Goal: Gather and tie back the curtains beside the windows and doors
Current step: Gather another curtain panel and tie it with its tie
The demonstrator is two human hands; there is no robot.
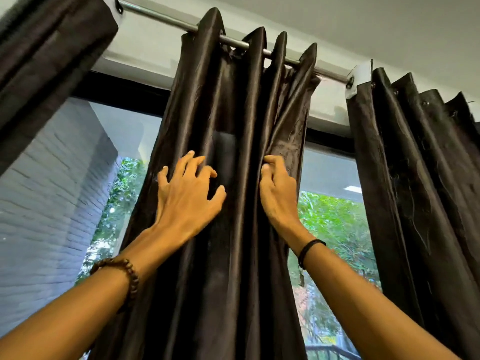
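Both arms raised; left hand (189, 188) splayed, bent fingertips pressing dark curtain (233, 113); right hand (278, 188) pinching fold alongside.

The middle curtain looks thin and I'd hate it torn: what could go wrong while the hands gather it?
The right hand pinches one fold of the middle curtain; a downward tug could strain its ragged-looking top edge at the rod. The left hand only rests spread fingers on the glossy fabric, so folds may slip loose.
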